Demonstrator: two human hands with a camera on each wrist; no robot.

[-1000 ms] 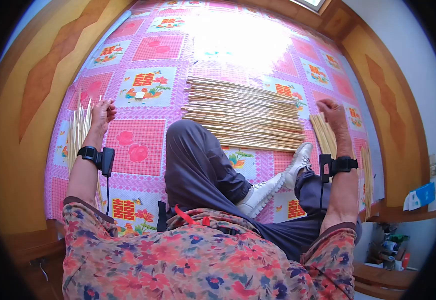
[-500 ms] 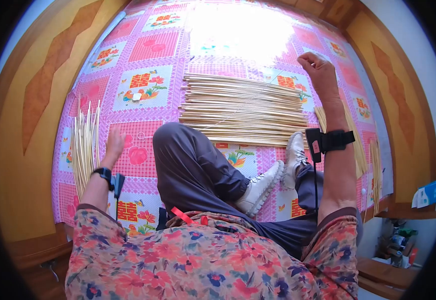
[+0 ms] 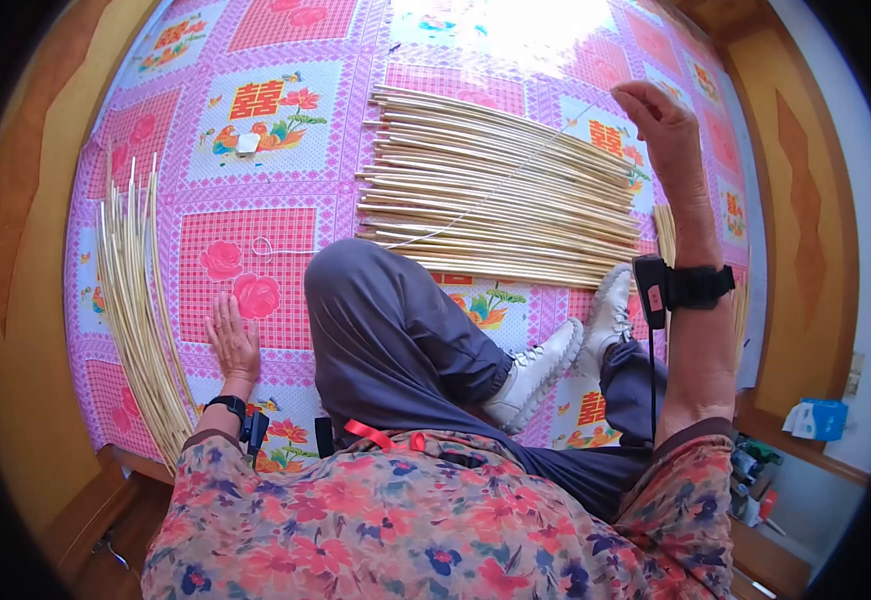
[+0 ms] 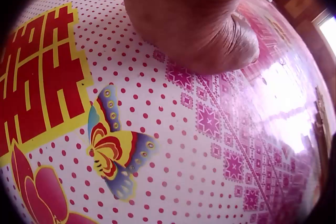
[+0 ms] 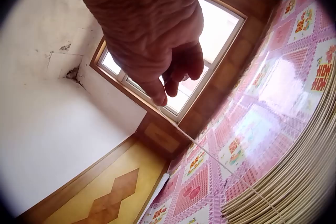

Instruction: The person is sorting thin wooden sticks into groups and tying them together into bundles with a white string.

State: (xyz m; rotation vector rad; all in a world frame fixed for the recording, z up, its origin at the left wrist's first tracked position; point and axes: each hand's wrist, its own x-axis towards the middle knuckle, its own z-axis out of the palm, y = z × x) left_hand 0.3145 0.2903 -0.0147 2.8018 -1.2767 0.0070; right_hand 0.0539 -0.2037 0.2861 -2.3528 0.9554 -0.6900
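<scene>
High above the far right end of a wide row of thin pale sticks (image 3: pixel 496 190), my right hand (image 3: pixel 668 130) pinches a thin white string (image 5: pixel 211 154) between thumb and fingertips. From there the string slants down across the sticks and ends in a small loop on the pink patterned cloth (image 3: pixel 286 225), left of the bent knee. My left hand (image 3: pixel 234 340) lies on the cloth just below that loop, fingers extended and holding nothing. In the left wrist view only the heel of the hand and part of the thumb show.
A loose bundle of sticks (image 3: pixel 136 300) lies along the left edge, and more sticks (image 3: pixel 666 240) lie behind the right forearm. A small white object (image 3: pixel 248 144) sits on the cloth at upper left. Knee (image 3: pixel 366 290) and white shoes (image 3: pixel 541 375) border the stick row.
My right hand has risen from the right-hand sticks, drawing the string out across the row. The left hand has moved away from the left bundle, down onto the cloth.
</scene>
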